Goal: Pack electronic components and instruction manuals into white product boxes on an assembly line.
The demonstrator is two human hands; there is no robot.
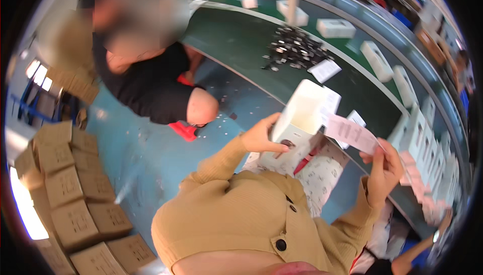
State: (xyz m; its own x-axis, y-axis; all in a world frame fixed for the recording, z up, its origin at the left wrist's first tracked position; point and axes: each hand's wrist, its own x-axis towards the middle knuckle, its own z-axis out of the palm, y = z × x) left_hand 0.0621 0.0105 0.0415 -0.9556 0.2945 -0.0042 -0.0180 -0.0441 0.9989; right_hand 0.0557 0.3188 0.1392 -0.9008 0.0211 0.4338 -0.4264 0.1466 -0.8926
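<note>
My left hand (261,135) is closed around the side of a white box (288,129), its open end facing up. The inside looks cream-coloured, and a small dark picture shows on the outer wall near my thumb. Between the fingertips of my right hand (384,168), a pale pink printed leaflet (350,132) is pinched by one corner. The leaflet's far end reaches close to the box's right side; whether they touch I cannot tell. Just past the box, white printed sheets (325,70) lie on the green work surface (221,28).
Small black parts (298,48) lie heaped beyond the sheets. White boxes (336,28) line the belt, with more boxes and pink leaflets (415,172) at right. A person in black (146,89) sits bent over on the left. Stacked brown cartons (75,194) stand at lower left.
</note>
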